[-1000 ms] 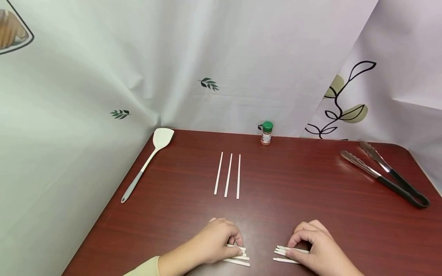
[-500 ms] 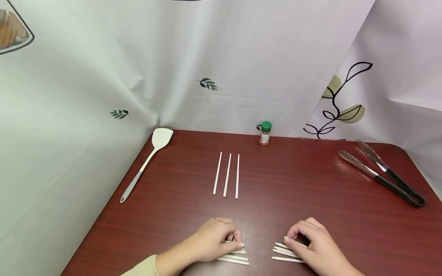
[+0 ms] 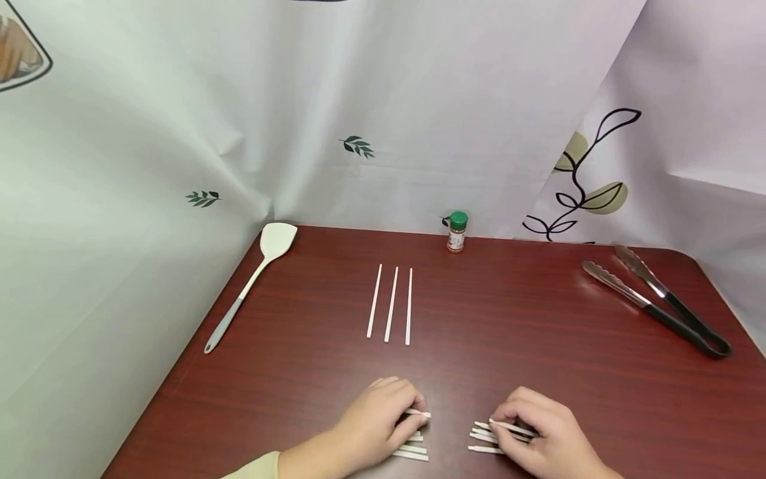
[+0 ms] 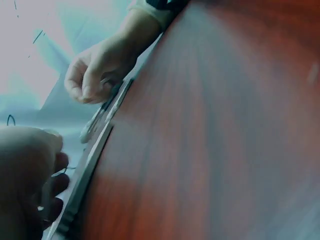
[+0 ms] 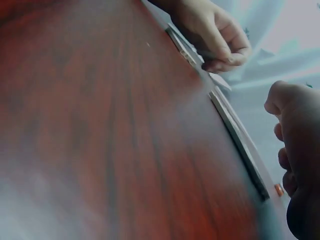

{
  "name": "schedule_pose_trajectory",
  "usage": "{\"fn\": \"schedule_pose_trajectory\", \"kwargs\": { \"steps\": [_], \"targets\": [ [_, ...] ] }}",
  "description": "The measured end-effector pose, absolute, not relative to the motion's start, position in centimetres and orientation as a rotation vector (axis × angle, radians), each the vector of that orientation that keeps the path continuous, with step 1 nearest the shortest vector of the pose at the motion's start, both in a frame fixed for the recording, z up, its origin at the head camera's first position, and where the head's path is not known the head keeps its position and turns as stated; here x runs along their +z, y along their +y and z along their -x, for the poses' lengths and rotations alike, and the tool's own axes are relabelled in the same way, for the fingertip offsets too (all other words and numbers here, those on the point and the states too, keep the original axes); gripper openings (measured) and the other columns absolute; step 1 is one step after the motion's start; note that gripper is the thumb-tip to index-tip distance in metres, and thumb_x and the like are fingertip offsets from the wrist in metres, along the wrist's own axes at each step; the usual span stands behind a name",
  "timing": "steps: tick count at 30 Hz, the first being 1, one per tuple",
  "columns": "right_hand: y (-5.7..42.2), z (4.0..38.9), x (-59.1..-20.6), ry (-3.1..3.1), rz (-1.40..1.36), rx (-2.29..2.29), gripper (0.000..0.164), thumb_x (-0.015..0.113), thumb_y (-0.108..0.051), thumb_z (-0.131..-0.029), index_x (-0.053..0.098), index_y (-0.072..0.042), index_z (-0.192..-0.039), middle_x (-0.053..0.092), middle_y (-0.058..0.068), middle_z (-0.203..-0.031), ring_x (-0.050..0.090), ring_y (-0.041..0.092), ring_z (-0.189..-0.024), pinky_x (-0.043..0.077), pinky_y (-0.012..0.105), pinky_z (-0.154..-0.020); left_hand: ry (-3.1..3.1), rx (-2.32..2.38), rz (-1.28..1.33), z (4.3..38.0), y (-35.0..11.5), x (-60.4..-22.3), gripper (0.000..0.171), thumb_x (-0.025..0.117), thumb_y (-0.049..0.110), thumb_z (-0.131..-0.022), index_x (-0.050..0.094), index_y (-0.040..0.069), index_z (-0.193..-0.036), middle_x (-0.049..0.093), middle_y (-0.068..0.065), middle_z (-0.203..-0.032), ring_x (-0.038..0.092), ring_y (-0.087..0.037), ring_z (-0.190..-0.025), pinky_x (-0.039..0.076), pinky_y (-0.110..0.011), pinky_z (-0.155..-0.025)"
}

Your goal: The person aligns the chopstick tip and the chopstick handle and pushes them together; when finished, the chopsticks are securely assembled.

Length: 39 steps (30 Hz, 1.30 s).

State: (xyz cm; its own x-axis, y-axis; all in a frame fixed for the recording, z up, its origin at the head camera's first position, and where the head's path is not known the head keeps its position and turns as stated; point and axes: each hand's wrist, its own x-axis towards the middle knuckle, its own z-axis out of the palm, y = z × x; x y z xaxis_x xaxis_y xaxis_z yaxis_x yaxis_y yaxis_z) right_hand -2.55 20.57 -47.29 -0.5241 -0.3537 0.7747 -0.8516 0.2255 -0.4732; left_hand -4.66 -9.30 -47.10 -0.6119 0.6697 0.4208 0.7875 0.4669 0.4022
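In the head view my left hand (image 3: 378, 420) pinches a thin white stick (image 3: 417, 413) between thumb and fingers, its end poking out toward the right. Several loose white sticks (image 3: 413, 454) lie on the table under that hand. My right hand (image 3: 546, 432) pinches another white stick (image 3: 511, 428), its end pointing left. Beneath it lie several more white sticks (image 3: 483, 449) with narrowed tips. A gap separates the two held ends. Palms and fingers hide most of both sticks. Farther off, three white sticks (image 3: 391, 305) lie side by side.
A white spatula (image 3: 263, 266) with a grey handle lies along the left table edge. At the back stands a green-capped spice jar (image 3: 457, 233). Metal tongs (image 3: 658, 299) with black handles lie at the right. A printed curtain (image 3: 419, 100) hangs behind the table (image 3: 509, 313).
Both hands were down among the loose sticks. Each has now separated one stick and holds it above the others; the left hand has shifted slightly right. The head view has drifted a little.
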Motion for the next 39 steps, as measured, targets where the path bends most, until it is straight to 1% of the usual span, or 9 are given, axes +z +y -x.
{"fn": "schedule_pose_trajectory", "kwargs": {
  "steps": [3, 7, 10, 15, 18, 22, 30, 36, 39],
  "targets": [
    [19.8, 2.5, -47.0, -1.898, -1.224, 1.321, 0.001, 0.077, -0.007, -0.097, 0.076, -0.008, -0.098, 0.068, 0.0, -0.089, 0.063, 0.007, -0.076, 0.048, 0.016, -0.062, -2.353, -0.826, 1.358, 4.6, -9.0, -47.4, 0.007, 0.07, 0.026, -0.104, 0.067, 0.02, -0.104, 0.066, 0.015, -0.1, 0.061, 0.001, -0.092, 0.05, -0.02, -0.091],
    [19.2, 2.4, -47.4, -1.801, -1.378, 1.395, 0.008, 0.076, -0.002, -0.097, 0.078, 0.0, -0.105, 0.071, 0.008, -0.095, 0.068, 0.013, -0.08, 0.053, 0.017, -0.067, -2.182, -0.853, 1.451, 4.5, -8.7, -47.7, 0.007, 0.075, 0.02, -0.1, 0.072, 0.019, -0.106, 0.066, 0.012, -0.102, 0.062, 0.002, -0.094, 0.049, -0.012, -0.09],
    [19.1, 2.4, -47.7, -1.768, -1.428, 1.432, 0.01, 0.075, 0.001, -0.097, 0.078, 0.002, -0.107, 0.073, 0.012, -0.098, 0.071, 0.019, -0.083, 0.057, 0.019, -0.072, -2.096, -0.905, 1.497, 4.6, -8.6, -47.9, 0.009, 0.077, 0.013, -0.098, 0.074, 0.015, -0.106, 0.066, 0.008, -0.102, 0.062, 0.001, -0.093, 0.047, -0.008, -0.088],
    [18.8, 2.1, -47.6, -1.74, -1.44, 1.497, 0.011, 0.074, 0.005, -0.095, 0.077, 0.002, -0.105, 0.074, 0.015, -0.099, 0.073, 0.024, -0.085, 0.059, 0.023, -0.078, -1.969, -0.866, 1.566, 4.7, -8.2, -48.1, 0.008, 0.071, 0.01, -0.1, 0.075, 0.012, -0.106, 0.066, 0.005, -0.1, 0.063, -0.001, -0.09, 0.049, -0.01, -0.087],
    [18.5, 2.1, -47.6, -1.703, -1.49, 1.512, 0.009, 0.072, 0.007, -0.095, 0.076, 0.004, -0.102, 0.073, 0.016, -0.099, 0.072, 0.023, -0.085, 0.058, 0.021, -0.075, -1.931, -0.848, 1.603, 4.6, -8.0, -48.0, 0.008, 0.074, 0.012, -0.099, 0.076, 0.012, -0.106, 0.067, 0.006, -0.1, 0.063, 0.001, -0.089, 0.048, -0.009, -0.086],
    [18.4, 2.2, -47.6, -1.671, -1.554, 1.467, 0.006, 0.073, 0.005, -0.095, 0.076, 0.005, -0.1, 0.073, 0.017, -0.1, 0.072, 0.022, -0.085, 0.055, 0.018, -0.069, -1.904, -0.857, 1.652, 4.6, -7.9, -48.1, 0.012, 0.078, 0.011, -0.097, 0.077, 0.011, -0.108, 0.067, 0.004, -0.102, 0.062, 0.001, -0.09, 0.046, -0.007, -0.087],
    [18.8, 2.6, -48.6, -1.687, -1.624, 1.354, 0.008, 0.075, -0.002, -0.097, 0.079, 0.003, -0.102, 0.077, 0.014, -0.103, 0.074, 0.022, -0.092, 0.057, 0.022, -0.075, -1.877, -0.854, 1.754, 4.7, -8.1, -48.3, 0.018, 0.08, 0.011, -0.095, 0.078, 0.009, -0.112, 0.07, 0.003, -0.105, 0.065, 0.0, -0.096, 0.046, -0.008, -0.092],
    [18.9, 2.5, -49.0, -1.699, -1.652, 1.331, 0.018, 0.067, -0.009, -0.102, 0.079, 0.003, -0.104, 0.077, 0.014, -0.105, 0.075, 0.021, -0.095, 0.057, 0.024, -0.078, -1.937, -0.935, 1.734, 4.4, -8.2, -48.6, 0.017, 0.081, 0.01, -0.094, 0.078, 0.01, -0.111, 0.069, 0.004, -0.102, 0.062, 0.002, -0.092, 0.045, -0.005, -0.087],
    [18.8, 2.4, -48.7, -1.702, -1.649, 1.301, 0.022, 0.064, -0.012, -0.103, 0.08, 0.003, -0.104, 0.078, 0.014, -0.107, 0.075, 0.021, -0.096, 0.055, 0.025, -0.087, -1.937, -0.957, 1.721, 4.3, -8.1, -48.7, 0.017, 0.082, 0.01, -0.093, 0.077, 0.009, -0.109, 0.069, 0.003, -0.102, 0.062, 0.003, -0.091, 0.045, -0.004, -0.085]
  ]
}}
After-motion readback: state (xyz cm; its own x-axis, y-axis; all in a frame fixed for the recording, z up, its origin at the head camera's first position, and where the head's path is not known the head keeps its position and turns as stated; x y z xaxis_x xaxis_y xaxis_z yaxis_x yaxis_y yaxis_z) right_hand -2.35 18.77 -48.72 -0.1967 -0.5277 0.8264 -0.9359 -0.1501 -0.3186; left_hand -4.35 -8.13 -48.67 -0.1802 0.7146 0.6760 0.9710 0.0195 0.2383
